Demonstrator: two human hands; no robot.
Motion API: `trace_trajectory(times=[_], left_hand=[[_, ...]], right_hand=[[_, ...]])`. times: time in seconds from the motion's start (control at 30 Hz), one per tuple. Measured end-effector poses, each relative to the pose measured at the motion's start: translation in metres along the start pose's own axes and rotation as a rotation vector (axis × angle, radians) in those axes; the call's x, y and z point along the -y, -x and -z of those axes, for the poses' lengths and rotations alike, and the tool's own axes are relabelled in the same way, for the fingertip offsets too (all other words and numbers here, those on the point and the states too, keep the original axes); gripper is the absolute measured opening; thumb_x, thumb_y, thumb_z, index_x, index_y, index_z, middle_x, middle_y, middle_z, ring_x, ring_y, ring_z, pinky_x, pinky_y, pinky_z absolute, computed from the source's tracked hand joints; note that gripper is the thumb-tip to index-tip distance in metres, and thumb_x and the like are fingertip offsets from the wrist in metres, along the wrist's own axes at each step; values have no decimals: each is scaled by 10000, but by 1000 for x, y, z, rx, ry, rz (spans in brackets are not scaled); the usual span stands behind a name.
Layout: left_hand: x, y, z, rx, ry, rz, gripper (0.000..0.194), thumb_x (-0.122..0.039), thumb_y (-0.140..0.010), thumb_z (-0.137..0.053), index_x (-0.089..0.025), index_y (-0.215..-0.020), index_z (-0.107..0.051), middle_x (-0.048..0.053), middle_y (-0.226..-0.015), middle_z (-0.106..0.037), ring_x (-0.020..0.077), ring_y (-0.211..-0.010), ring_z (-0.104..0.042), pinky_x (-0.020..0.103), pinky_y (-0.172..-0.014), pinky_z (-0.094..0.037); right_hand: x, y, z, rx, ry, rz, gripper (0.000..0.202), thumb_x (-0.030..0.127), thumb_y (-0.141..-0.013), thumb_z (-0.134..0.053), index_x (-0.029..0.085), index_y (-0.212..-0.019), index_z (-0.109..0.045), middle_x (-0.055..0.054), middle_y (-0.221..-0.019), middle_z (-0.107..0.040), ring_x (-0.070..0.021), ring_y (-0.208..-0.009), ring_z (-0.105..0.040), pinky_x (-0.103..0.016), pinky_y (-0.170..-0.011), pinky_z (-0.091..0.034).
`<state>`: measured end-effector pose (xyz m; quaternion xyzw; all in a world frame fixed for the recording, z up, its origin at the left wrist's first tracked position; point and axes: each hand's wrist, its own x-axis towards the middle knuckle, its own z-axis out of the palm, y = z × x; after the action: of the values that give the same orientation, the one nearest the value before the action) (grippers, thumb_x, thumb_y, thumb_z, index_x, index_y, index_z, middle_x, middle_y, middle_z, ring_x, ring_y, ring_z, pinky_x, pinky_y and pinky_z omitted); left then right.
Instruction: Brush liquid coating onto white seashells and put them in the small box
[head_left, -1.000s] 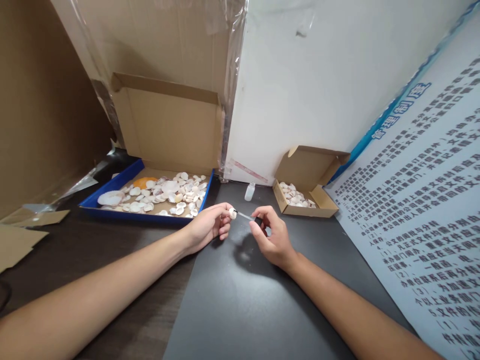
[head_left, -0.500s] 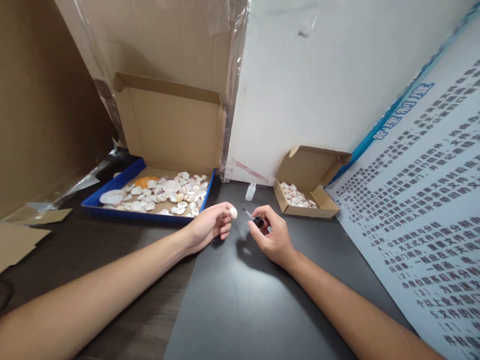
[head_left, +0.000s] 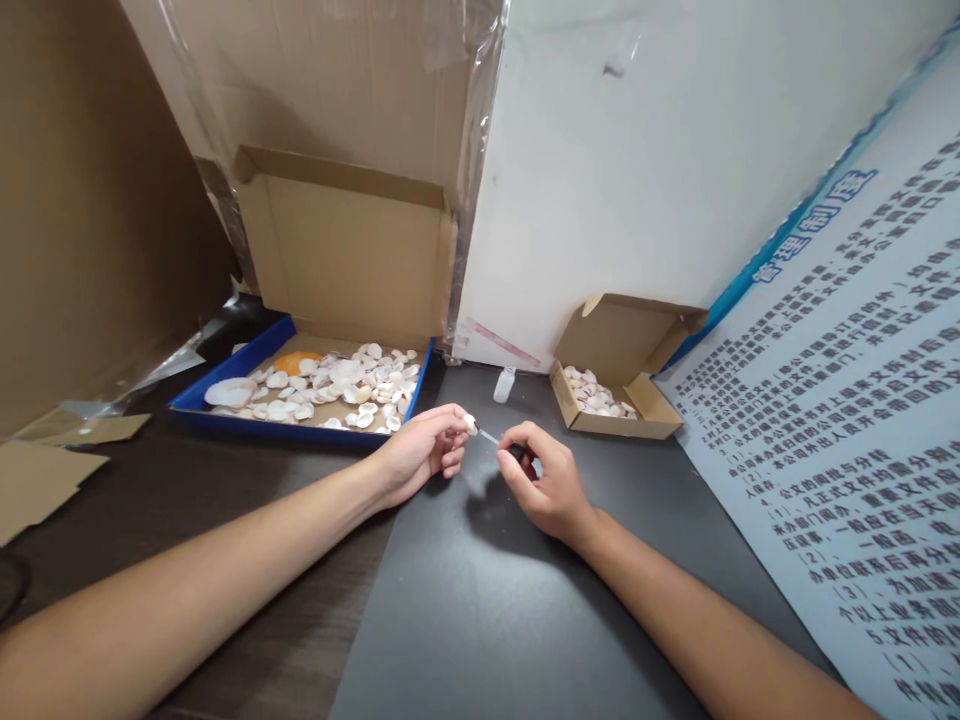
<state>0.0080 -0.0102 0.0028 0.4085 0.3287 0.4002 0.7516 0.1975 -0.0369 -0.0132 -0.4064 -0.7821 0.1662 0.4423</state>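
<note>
Though small, shell [head_left: 471, 424] at brush [head_left: 489, 438].

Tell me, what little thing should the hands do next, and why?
Perhaps stroke the brush gently across the shell: the left hand pinches the shell, the right hand grips the brush by its black cap, and the brush reaches close to the shell; whether they touch is unclear.
</note>
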Motion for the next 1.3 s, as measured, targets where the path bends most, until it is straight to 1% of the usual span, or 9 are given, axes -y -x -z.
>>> trace_trajectory(times=[0.1, 0.17, 0.27, 0.37, 0.5, 0.67, 0.8, 1.0, 1.3], left_hand=[[-1, 1, -1, -23, 1, 0, 129, -181, -763, -613, -169, -710, -496, -61, -585, -406, 49, -431, -364, 181, -425, -276], [-1, 1, -2, -33, 11, -4, 164, -189, -750, -636, -169, -691, -484, -66, -573, -392, 44, -428, -338, 177, -423, -258], [-2, 1, -4, -48, 23, -3, 192, -191, -731, -666, -177, -691, -479, -78, -544, -354, 45, -429, -310, 172, -423, -247], [-2, 2, -4, -55, 26, -1, 195, -184, -726, -671, -184, -699, -478, -88, -521, -323, 51, -428, -304, 169, -422, -243], [-1, 2, -4, -49, 26, -12, 191, -180, -739, -649, -182, -690, -465, -85, -518, -318, 50, -425, -285, 168, -416, -237], [-2, 1, -5, -45, 25, -20, 185, -178, -766, -625, -180, -685, -459, -79, -525, -319, 51, -427, -285, 169, -413, -239], [-2, 2, -4, -44, 15, -21, 170, -174, -775, -614, -178, -689, -467, -76, -529, -322, 52, -431, -289, 170, -418, -248], [-1, 1, -3, -32, 13, -18, 167, -164, -771, -608, -178, -692, -462, -75, -533, -322, 54, -434, -294, 172, -421, -249], [-2, 2, -4, -33, -1, -7, 159, -164, -776, -605, -180, -702, -465, -78, -532, -303, 56, -438, -283, 173, -424, -239]], right_hand=[[0, 0, -1, 45, 55, -47, 86, 229, -909, -517, 209, -833, -552, 31, -659, -530, -111, -528, -451, -243, -533, -372], [1, -1, -1, 28, 66, -65, 121, 235, -927, -497, 209, -818, -542, 37, -632, -507, -114, -524, -448, -247, -535, -365], [2, 0, -1, -26, 17, -6, 127, 225, -950, -454, 207, -861, -544, 12, -709, -549, -126, -585, -484, -250, -581, -396], [4, 1, -1, -35, 20, 24, 138, 208, -964, -424, 206, -895, -544, -1, -753, -568, -135, -632, -507, -253, -615, -404], [4, 0, -1, -50, 60, -36, 147, 212, -959, -440, 203, -844, -531, 13, -715, -537, -121, -579, -470, -247, -567, -372], [3, 0, 0, -48, 6, 22, 136, 216, -954, -450, 199, -857, -544, 5, -744, -545, -128, -621, -489, -249, -606, -397], [3, 0, 0, -34, 44, -28, 133, 216, -931, -503, 199, -806, -546, 23, -690, -532, -115, -561, -449, -245, -557, -365], [3, 1, 1, -36, -43, 33, 107, 214, -940, -486, 202, -861, -556, 10, -740, -544, -127, -605, -470, -251, -586, -388], [3, 0, -1, -15, -30, 28, 103, 210, -940, -491, 200, -872, -567, 6, -753, -570, -123, -606, -485, -248, -588, -399]])
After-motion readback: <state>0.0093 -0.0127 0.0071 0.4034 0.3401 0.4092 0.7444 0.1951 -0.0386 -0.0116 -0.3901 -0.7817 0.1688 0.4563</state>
